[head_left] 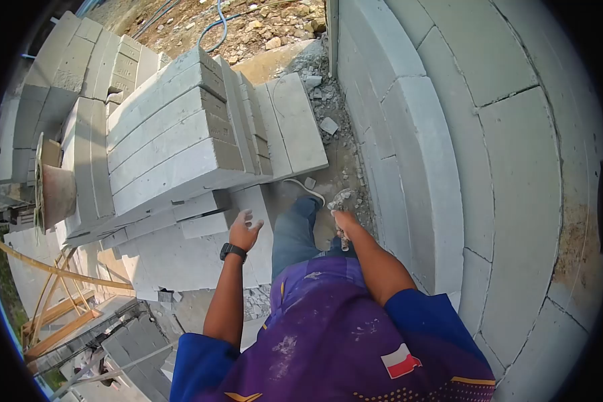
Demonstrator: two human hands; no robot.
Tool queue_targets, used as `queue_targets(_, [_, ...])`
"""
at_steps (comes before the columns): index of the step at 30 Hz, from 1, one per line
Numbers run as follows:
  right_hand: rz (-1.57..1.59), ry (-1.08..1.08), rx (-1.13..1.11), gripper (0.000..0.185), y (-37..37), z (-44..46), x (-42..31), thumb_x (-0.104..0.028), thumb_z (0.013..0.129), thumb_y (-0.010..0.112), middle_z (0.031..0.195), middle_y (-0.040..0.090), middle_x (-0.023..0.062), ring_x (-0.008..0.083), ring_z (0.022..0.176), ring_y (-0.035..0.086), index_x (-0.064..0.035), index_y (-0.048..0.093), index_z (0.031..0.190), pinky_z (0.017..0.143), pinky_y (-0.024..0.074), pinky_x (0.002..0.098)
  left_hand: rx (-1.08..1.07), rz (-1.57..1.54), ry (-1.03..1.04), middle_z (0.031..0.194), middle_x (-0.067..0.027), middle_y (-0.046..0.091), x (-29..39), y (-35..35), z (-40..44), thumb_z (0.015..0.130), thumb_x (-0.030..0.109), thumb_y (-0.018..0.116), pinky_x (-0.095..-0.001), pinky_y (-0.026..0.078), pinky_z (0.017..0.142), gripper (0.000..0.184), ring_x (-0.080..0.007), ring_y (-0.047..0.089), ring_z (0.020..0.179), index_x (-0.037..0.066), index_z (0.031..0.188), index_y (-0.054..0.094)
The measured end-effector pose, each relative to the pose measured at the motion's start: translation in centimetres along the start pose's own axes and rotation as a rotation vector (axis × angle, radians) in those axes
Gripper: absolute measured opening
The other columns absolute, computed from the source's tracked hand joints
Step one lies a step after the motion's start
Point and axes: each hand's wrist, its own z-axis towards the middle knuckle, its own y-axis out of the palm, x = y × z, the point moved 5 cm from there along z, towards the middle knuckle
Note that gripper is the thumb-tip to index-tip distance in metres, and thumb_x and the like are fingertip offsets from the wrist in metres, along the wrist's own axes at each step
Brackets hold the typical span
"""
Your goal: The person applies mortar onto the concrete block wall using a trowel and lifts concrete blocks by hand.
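My left hand [245,231], with a dark watch at its wrist, hangs empty with its fingers apart and slightly curled. It is nearest to the stacked pale grey blocks [174,144], in front of their lower edge. Down by my leg, my right hand [344,222] is closed around a short hand tool [344,242]. A grey, crusted part of it shows beyond the fist and a stub below; its exact kind is hard to make out. Close on the right rises a wall of the same grey blocks [425,167].
Rubble [328,124] lines the foot of the wall. A dusty bucket [59,194] sits beside the stack at left. Wooden framing [63,288] stands lower left, and a blue hose [222,27] crosses the stony ground at the top.
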Motion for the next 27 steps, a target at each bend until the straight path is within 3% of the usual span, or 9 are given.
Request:
queue_targets(3, [-0.084,0.021,0.021,0.054,-1.8,-2.7,2.6,-0.041,0.093,0.061,0.128,0.059,0.0152,0.0296,0.104,0.06,-0.0034,0.058,0.132,0.075,0.0549,0.0445,0.04,-0.199,0.031,0.13,-0.0246,0.062,1.0,1.1,-4.0,0.086,0.033,0.076,-0.0406,0.054,0.092,0.064,-0.0345,0.067,0.11,-0.001,0.135,0.053])
queue_targets(5, [-0.135,-0.001,0.015,0.055,-2.6,-3.4,3.5,-0.04,0.093,0.061,0.128,0.06,0.0145,0.0298,0.103,0.06,-0.0034,0.058,0.133,0.074,0.0548,0.0442,0.018,-0.219,0.087,0.131,-0.0252,0.062,1.1,2.7,-6.7,0.087,0.033,0.076,-0.0402,0.054,0.093,0.065,-0.0345,0.067,0.111,-0.001,0.137,0.052])
queue_targets(9, [-0.175,-0.061,0.047,0.054,-3.1,-5.3,4.8,-0.039,0.092,0.061,0.128,0.059,0.0143,0.0292,0.102,0.06,-0.0035,0.058,0.133,0.073,0.0549,0.0434,-0.086,-0.191,-0.004,0.132,-0.0255,0.061,-3.0,4.6,-12.3,0.086,0.035,0.077,-0.0406,0.053,0.096,0.07,-0.0343,0.065,0.115,0.0,0.141,0.05])
queue_targets(12, [-0.272,-0.023,0.021,0.054,-2.8,-5.3,5.4,-0.038,0.091,0.063,0.127,0.06,0.0147,0.0283,0.099,0.061,-0.0031,0.058,0.132,0.07,0.055,0.042,-0.008,-0.222,-0.133,0.131,-0.0262,0.061,-7.5,4.3,-17.0,0.086,0.035,0.077,-0.0404,0.053,0.096,0.069,-0.0339,0.065,0.116,-0.001,0.139,0.051])
queue_targets(14, [-0.265,-0.068,0.062,0.048,-1.9,-6.1,6.2,-0.04,0.092,0.063,0.111,0.061,0.0128,0.0244,0.086,0.058,-0.0027,0.062,0.122,0.06,0.0511,0.0392,0.018,-0.259,-0.191,0.127,-0.027,0.063,-11.2,4.0,-18.9,0.085,0.037,0.077,-0.0404,0.052,0.098,0.069,-0.0336,0.064,0.116,-0.003,0.136,0.053])
queue_targets(17, [-0.284,-0.101,0.056,0.046,-1.4,-8.6,5.3,-0.041,0.092,0.065,0.105,0.061,0.0119,0.0228,0.081,0.057,-0.0021,0.065,0.117,0.055,0.0498,0.0384,-0.098,-0.227,-0.273,0.125,-0.0269,0.065,-19.7,6.3,-18.5,0.083,0.041,0.077,-0.0402,0.051,0.099,0.073,-0.0335,0.065,0.116,-0.005,0.134,0.055])
queue_targets(21, [-0.441,-0.178,0.096,0.052,-1.2,-12.5,4.2,-0.042,0.089,0.066,0.102,0.067,0.0174,0.0282,0.08,0.064,0.0031,0.067,0.116,0.059,0.0539,0.0414,-0.104,-0.123,-0.263,0.124,-0.026,0.066,-21.2,5.0,-17.4,0.081,0.044,0.077,-0.0387,0.05,0.1,0.075,-0.0334,0.065,0.116,-0.006,0.133,0.056])
queue_targets(24, [-0.53,-0.271,0.163,0.054,-2.0,-7.6,5.2,-0.041,0.089,0.067,0.104,0.067,0.0178,0.0289,0.083,0.064,0.005,0.067,0.117,0.058,0.0534,0.0431,-0.038,-0.29,-0.182,0.121,-0.0247,0.067,-21.7,4.6,-15.7,0.086,0.039,0.077,-0.0349,0.052,0.096,0.074,-0.0275,0.067,0.111,-0.009,0.136,0.05])
queue_targets(27, [-0.496,-0.205,0.155,0.057,-0.9,-12.2,3.5,-0.043,0.089,0.07,0.12,0.063,0.0168,0.027,0.089,0.061,0.0008,0.063,0.124,0.065,0.0528,0.0405,0.035,-0.395,-0.147,0.123,-0.0254,0.066,-21.3,4.0,-15.6,0.083,0.046,0.076,-0.0381,0.05,0.099,0.074,-0.0324,0.065,0.115,-0.006,0.133,0.056])
